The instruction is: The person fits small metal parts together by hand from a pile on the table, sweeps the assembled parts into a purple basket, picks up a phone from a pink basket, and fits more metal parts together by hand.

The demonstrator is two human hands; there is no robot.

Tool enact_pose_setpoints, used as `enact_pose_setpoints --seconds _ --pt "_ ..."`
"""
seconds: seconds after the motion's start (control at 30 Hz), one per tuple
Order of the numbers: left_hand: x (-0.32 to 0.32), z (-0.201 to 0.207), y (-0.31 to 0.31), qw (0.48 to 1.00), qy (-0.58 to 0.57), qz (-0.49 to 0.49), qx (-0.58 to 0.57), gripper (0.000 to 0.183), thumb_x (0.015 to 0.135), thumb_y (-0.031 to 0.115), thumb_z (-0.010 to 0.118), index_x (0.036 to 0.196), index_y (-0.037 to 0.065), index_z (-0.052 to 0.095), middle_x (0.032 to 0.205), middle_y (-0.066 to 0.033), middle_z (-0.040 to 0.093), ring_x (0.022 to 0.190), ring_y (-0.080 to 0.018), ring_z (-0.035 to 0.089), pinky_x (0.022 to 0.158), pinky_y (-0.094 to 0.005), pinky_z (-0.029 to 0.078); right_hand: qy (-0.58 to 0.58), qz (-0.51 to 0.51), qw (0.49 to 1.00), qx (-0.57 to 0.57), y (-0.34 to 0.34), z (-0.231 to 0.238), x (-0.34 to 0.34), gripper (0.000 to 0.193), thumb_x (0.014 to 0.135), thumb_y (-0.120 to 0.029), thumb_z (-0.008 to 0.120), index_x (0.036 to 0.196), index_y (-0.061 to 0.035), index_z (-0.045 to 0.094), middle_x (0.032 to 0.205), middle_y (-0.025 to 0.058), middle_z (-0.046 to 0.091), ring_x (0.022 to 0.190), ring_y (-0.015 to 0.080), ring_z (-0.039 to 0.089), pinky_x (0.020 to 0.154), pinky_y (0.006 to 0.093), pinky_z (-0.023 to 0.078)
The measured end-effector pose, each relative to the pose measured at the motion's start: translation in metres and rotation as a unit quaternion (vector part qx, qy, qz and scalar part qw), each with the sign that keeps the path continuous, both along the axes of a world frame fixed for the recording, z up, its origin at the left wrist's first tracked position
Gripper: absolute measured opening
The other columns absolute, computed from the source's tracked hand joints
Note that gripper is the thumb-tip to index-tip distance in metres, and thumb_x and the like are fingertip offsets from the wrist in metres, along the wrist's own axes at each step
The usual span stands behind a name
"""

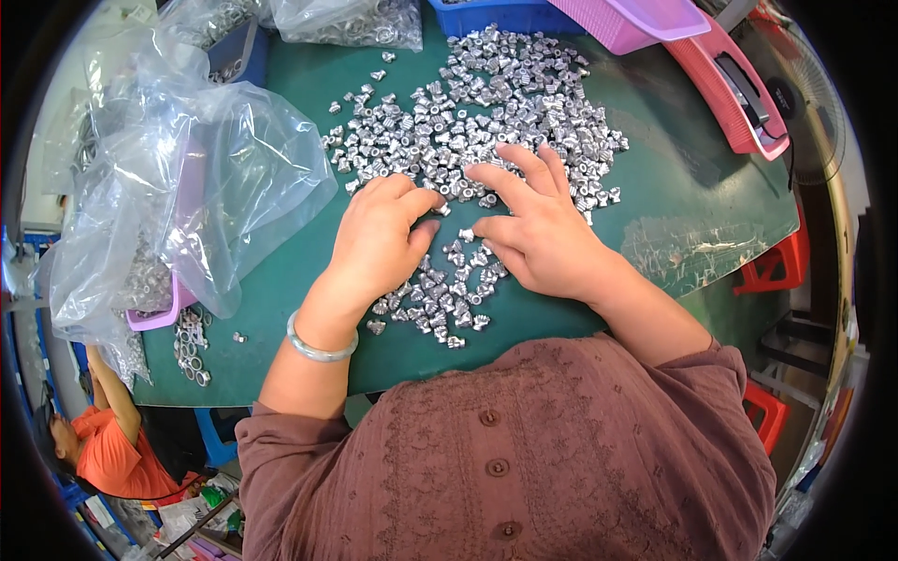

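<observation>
Small silver metal fittings (524, 93), with ribbed bodies and round holes, lie in a broad heap on the green table (655, 178). A smaller group of the same fittings (444, 299) lies nearer my body. My left hand (382, 234), with a pale bangle on its wrist, is at the heap's near left edge. Its thumb and index finger close about one fitting (442, 210). Across from it, my right hand (543, 224) has its thumb and index finger at another fitting (466, 235), while its other fingers spread over the heap's near edge.
Clear plastic bags (271, 178) drape over a purple basket (173, 313) at left; loose metal rings (192, 360) lie beside it. Blue bins (510, 17), a purple tray (636, 23) and a red basket (720, 84) line the far side. Someone in an orange shirt (122, 458) is at lower left.
</observation>
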State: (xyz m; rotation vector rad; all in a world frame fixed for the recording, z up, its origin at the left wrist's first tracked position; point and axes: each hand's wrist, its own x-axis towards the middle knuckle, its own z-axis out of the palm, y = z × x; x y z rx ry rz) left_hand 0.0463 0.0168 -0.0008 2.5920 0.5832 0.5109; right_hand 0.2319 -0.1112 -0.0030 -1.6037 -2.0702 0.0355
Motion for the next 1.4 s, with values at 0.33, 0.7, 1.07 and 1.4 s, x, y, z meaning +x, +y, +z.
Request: enact_pose_setpoints --seconds 0.33,0.7,1.07,1.4 --pt "-0.001 -0.001 0.009 0.998 -0.013 -0.026 -0.046 0.017 0.072 0.008 0.077 0.081 0.005 0.063 0.077 -0.0080 0.055 0.078 -0.0282 0.055 0.069 -0.0379 0.045 -0.079 -0.045 0.995 0.049 0.042 0.000 0.005 0.017 0.073 -0.016 0.072 0.086 -0.0053 0.068 0.132 0.0155 0.051 0.131 0.0393 0.037 0.106 0.0642 0.025" --pt "0.016 -0.018 0.003 0.997 -0.066 0.029 0.007 0.018 0.074 0.007 0.073 0.090 0.009 0.064 0.083 -0.0100 0.057 0.082 -0.0335 0.058 0.072 -0.0428 0.048 -0.051 -0.033 0.996 0.066 0.037 -0.005 -0.003 0.012 0.075 -0.013 0.067 0.084 -0.0042 0.065 0.127 0.0144 0.053 0.128 0.0400 0.039 0.107 0.0641 0.024" --pt "0.000 -0.007 0.008 1.000 -0.004 0.017 -0.025 0.014 0.073 0.009 0.069 0.084 0.007 0.060 0.084 -0.0092 0.059 0.084 -0.0317 0.059 0.075 -0.0415 0.047 -0.032 -0.022 0.998 0.041 0.036 -0.003 -0.001 0.012 0.076 -0.014 0.068 0.083 -0.0056 0.064 0.128 0.0143 0.051 0.129 0.0403 0.037 0.107 0.0648 0.023" --pt "0.002 -0.003 0.003 0.998 -0.049 0.014 -0.043 0.025 0.078 0.017 0.074 0.099 0.007 0.066 0.086 -0.0085 0.059 0.084 -0.0303 0.058 0.077 -0.0404 0.047 0.000 -0.005 0.999 0.052 0.035 -0.004 0.000 0.015 0.076 -0.016 0.071 0.088 -0.0085 0.065 0.128 0.0123 0.052 0.129 0.0389 0.038 0.108 0.0636 0.022"
